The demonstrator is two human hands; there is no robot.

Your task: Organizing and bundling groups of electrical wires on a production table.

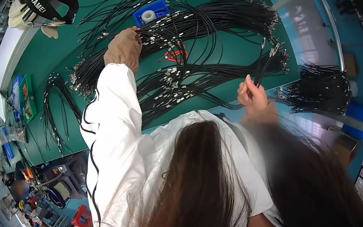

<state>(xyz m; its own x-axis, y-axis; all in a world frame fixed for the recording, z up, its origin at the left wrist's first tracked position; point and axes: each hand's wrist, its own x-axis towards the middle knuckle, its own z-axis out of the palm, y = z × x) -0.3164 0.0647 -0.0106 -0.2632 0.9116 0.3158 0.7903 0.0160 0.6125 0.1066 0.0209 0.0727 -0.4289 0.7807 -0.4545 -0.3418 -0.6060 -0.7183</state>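
Green table [54, 56]: stretching across the view, strewn with dark cables.
Middle cable pile [228, 14]: black, running across the table, with pale tips bunched at both ends and along the centre.
Lower cable pile [226, 71]: nearer the body, also black, reaching toward the table's right side.
Right-hand bundle [319, 89]: thick, black, beyond the table's right edge.
Left hand [123, 49]: stretched forward over the middle cable pile, with fingertips near the blue tray; cannot tell whether closed on a cable.
Right hand [254, 93]: near the table's front edge, with thumb and fingers pinched together on thin cables.
Blue tray [137, 19]: just beyond the left fingertips, holding a white roll [144, 17].
Held cables [261, 72]: black, rising from the right hand's pinch toward the lower pile's right end.
Red-handled tool [178, 59]: lying between the middle and lower piles.
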